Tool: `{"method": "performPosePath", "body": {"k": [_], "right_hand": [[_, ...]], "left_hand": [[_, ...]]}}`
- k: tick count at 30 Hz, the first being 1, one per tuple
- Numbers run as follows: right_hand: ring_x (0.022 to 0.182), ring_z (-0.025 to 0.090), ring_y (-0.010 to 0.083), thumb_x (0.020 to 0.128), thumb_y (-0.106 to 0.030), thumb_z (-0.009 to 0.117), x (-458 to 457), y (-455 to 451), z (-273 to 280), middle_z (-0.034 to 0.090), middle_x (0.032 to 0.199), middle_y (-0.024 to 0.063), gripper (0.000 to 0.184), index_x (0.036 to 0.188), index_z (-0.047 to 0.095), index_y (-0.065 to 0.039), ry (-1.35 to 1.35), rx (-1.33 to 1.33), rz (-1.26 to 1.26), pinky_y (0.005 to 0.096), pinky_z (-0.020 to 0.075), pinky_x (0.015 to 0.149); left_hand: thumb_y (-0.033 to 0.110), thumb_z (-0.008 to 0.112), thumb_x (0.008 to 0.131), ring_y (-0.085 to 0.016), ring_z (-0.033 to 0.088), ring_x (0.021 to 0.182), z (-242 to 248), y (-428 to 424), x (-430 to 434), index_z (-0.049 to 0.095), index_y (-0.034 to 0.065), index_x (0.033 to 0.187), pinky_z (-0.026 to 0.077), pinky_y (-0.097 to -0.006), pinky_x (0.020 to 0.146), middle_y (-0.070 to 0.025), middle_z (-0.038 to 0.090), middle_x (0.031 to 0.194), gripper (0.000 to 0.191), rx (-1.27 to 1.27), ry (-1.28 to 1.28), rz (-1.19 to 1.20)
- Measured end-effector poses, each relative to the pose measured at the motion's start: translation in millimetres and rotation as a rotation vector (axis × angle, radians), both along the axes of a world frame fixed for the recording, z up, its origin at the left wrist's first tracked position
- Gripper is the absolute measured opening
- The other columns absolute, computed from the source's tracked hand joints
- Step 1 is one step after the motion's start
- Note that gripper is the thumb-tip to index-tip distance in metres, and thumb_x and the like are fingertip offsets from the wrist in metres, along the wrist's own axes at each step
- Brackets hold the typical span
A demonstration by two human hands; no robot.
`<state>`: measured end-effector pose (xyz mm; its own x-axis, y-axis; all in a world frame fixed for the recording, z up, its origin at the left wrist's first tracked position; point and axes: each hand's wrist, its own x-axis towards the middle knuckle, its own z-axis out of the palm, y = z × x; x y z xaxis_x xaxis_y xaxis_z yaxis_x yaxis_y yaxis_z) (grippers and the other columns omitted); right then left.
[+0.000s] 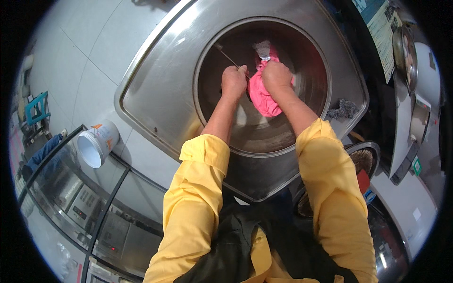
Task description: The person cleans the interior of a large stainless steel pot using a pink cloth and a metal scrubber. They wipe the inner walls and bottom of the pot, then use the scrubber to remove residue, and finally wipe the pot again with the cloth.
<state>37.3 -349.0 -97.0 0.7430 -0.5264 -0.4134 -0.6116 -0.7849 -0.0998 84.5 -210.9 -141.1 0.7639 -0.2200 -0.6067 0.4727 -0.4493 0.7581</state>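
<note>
My left hand [234, 82] is closed around a thin metal rod [230, 58] that slants up and left inside a round metal oven well [304, 138]. Close beside it, my right hand [277, 78] grips a bunched pink cloth [262, 102], which hangs down into the well. Beyond the right fist, a greyish wad [262, 46] and a small white tag lie at the cloth's far end. Both hands are over the opening, in the middle of a stainless steel top [159, 88]. My fists hide part of the rod and cloth.
A grey scouring pad or rag [342, 109] lies on the steel top's right corner. At left, a white bucket [92, 150] tips beside a glass-panelled case [56, 191]. Past it are a person's leg [46, 150] and a turquoise stool [37, 108]. Round brushes [361, 161] stand at right.
</note>
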Motion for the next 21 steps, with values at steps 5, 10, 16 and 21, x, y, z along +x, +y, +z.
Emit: {"method": "performPosePath", "body": {"k": [5, 10, 16, 21], "right_hand": [[0.097, 0.072, 0.0410, 0.093, -0.021, 0.054, -59.4, -50.3, -16.0, 0.072, 0.099, 0.0258, 0.028, 0.097, 0.074, -0.002, 0.170, -0.032, -0.085, 0.0518, 0.0575, 0.084], [0.100, 0.068, 0.0470, 0.090, -0.018, 0.058, -70.4, -47.9, 0.6, 0.070, 0.103, 0.0290, 0.027, 0.109, 0.064, -0.001, 0.065, -0.107, -0.219, 0.0552, 0.0543, 0.088], [0.103, 0.064, 0.0514, 0.087, -0.016, 0.059, -50.5, -66.4, 24.4, 0.067, 0.106, 0.0324, 0.033, 0.117, 0.052, -0.004, -0.038, 0.116, -0.246, 0.0583, 0.0497, 0.090], [0.099, 0.063, 0.0494, 0.087, -0.017, 0.060, -39.9, -63.2, 24.0, 0.065, 0.105, 0.0270, 0.032, 0.116, 0.053, -0.006, -0.170, -0.003, -0.067, 0.0584, 0.0499, 0.085]], "left_hand": [[0.023, 0.062, 0.096, -0.019, 0.062, 0.057, -13.4, -1.4, -0.4, 0.069, -0.0036, 0.078, 0.048, -0.0351, 0.051, -0.0106, 0.065, 0.065, 0.033, -0.124, -0.049, -0.028], [0.025, 0.061, 0.097, -0.017, 0.060, 0.055, -10.1, 0.8, 1.2, 0.068, -0.0015, 0.079, 0.048, -0.0341, 0.051, -0.0084, 0.064, 0.065, 0.032, -0.117, -0.008, -0.038], [0.026, 0.061, 0.096, -0.017, 0.061, 0.055, -2.3, 0.8, -1.0, 0.068, -0.0013, 0.079, 0.049, -0.0325, 0.054, -0.0090, 0.065, 0.066, 0.033, -0.134, 0.066, 0.002], [0.027, 0.063, 0.096, -0.017, 0.061, 0.055, -23.1, 3.4, 0.8, 0.068, -0.0017, 0.078, 0.048, -0.0325, 0.053, -0.0092, 0.065, 0.065, 0.034, -0.120, -0.049, -0.051]]}}
